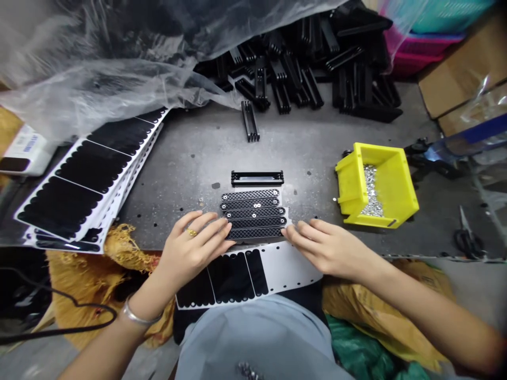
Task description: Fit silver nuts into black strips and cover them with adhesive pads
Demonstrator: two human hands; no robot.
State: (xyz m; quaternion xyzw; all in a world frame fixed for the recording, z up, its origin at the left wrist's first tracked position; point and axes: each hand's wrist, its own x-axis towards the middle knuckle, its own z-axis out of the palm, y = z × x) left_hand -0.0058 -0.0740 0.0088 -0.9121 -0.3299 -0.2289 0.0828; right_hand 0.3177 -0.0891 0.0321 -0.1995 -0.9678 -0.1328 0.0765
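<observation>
Several black strips [253, 213] with a diamond pattern lie side by side in a row on the dark table, with small shiny metal pieces on them. At the row's near edge, my left hand [194, 243] has its thumb and index finger at the left end of the nearest black strip [255, 233]. The fingertips of my right hand [327, 244] pinch that strip's right end. Just behind the row lies a black slotted frame [257, 178]. Across my lap rests a white backing sheet [291, 266] with black rounded-end stickers [232, 277], partly peeled bare on its right.
A yellow bin [390, 184] of small metal parts stands right, with scissors [467, 235] near the edge. More sticker sheets [93, 163] are stacked left. Black frames [285, 68] pile up at the back beside clear plastic sheeting [119, 84]. One frame [250, 121] lies apart.
</observation>
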